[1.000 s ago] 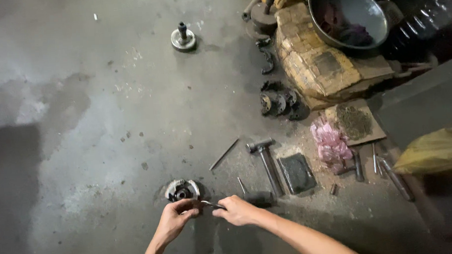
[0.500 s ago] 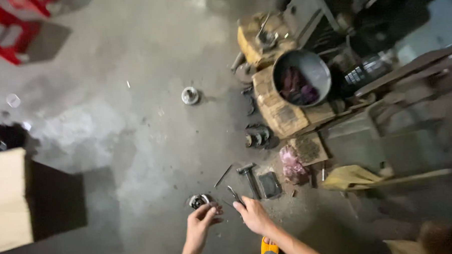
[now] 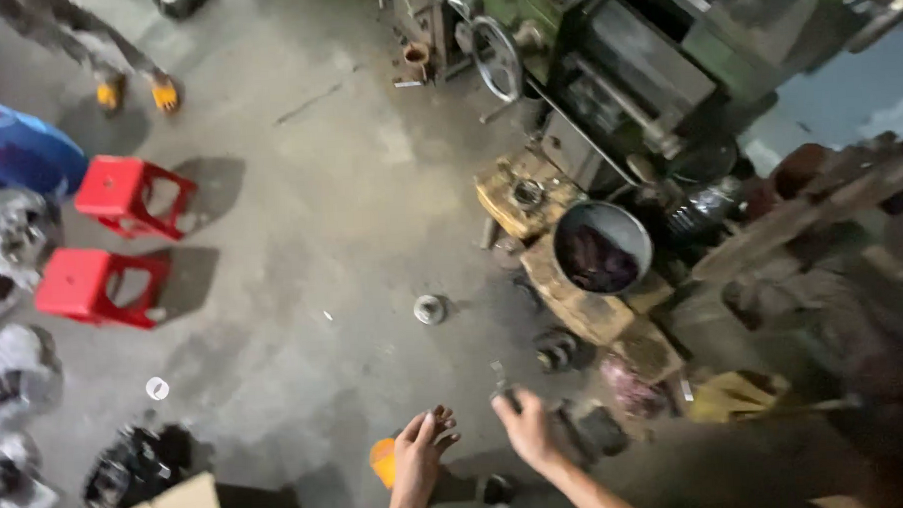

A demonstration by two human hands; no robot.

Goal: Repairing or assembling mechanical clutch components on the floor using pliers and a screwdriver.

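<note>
Low over the concrete floor [image 3: 300, 199] in the head view, the left hand [image 3: 421, 455] hangs with fingers spread, grip released. Just beside it, the right hand [image 3: 523, 429] pinches a small dark metal part [image 3: 502, 391] at its fingertips. Farther up lie a round metal fitting [image 3: 430, 308] and a pan [image 3: 601, 247].

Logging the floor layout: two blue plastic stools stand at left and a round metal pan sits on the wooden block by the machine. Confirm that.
Not quite: the head view shows the two plastic stools are red, not blue. The round metal pan does sit on the wooden block by the machine.
</note>
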